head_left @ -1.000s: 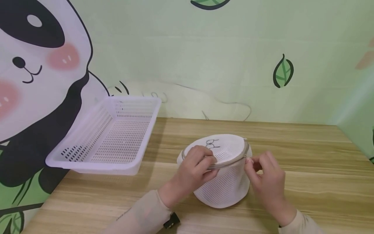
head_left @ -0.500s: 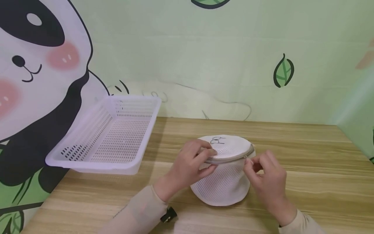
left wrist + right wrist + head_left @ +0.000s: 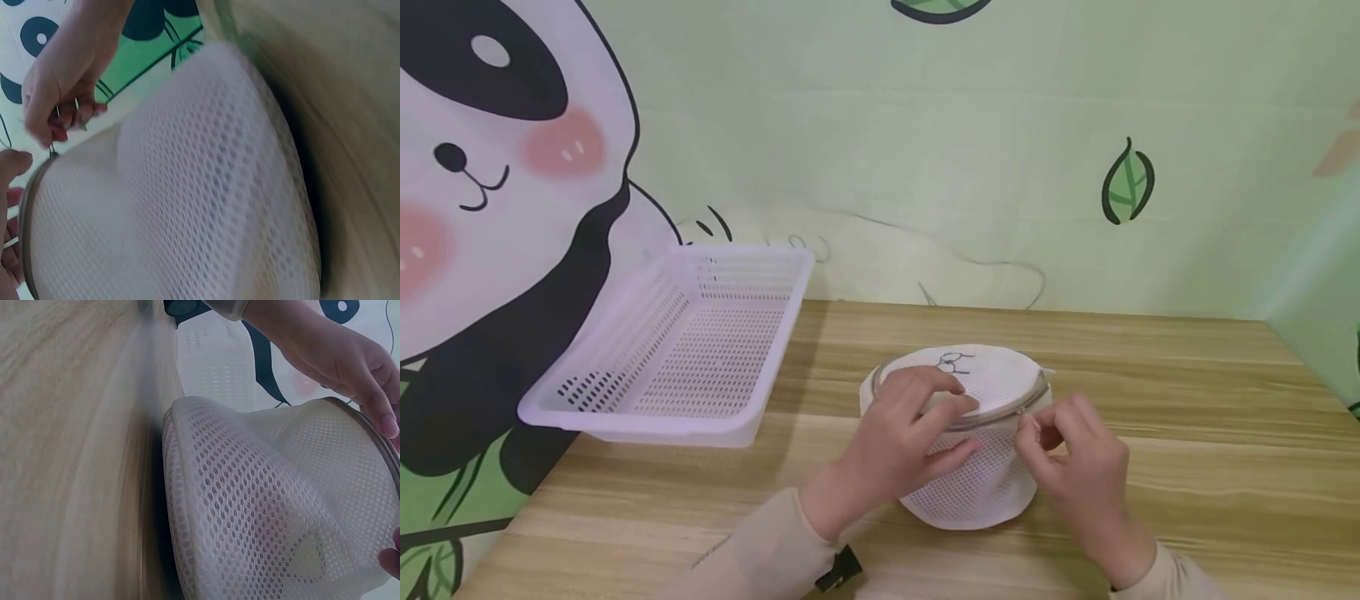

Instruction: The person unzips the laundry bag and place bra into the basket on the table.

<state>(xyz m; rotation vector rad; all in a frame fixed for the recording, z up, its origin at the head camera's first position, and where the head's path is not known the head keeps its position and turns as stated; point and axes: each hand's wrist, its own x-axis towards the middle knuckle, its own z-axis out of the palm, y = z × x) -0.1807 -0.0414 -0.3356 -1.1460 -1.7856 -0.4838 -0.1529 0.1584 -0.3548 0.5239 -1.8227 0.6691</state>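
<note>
since a moment ago my right hand (image 3: 1078, 462) has drawn the zip pull leftward along the rim, and the mesh bag (image 3: 970, 483) has tipped a little toward me. the wooden table (image 3: 1187, 392) carries everything. the white basket (image 3: 625, 417) sits at its left, well apart from the bag. the bag stands near the table's middle, its lid with a small drawing facing up. my left hand (image 3: 902, 442) grips the lid's edge, fingers curled over it. my right hand pinches the zip pull (image 3: 1021, 414) at the bag's front.
</note>
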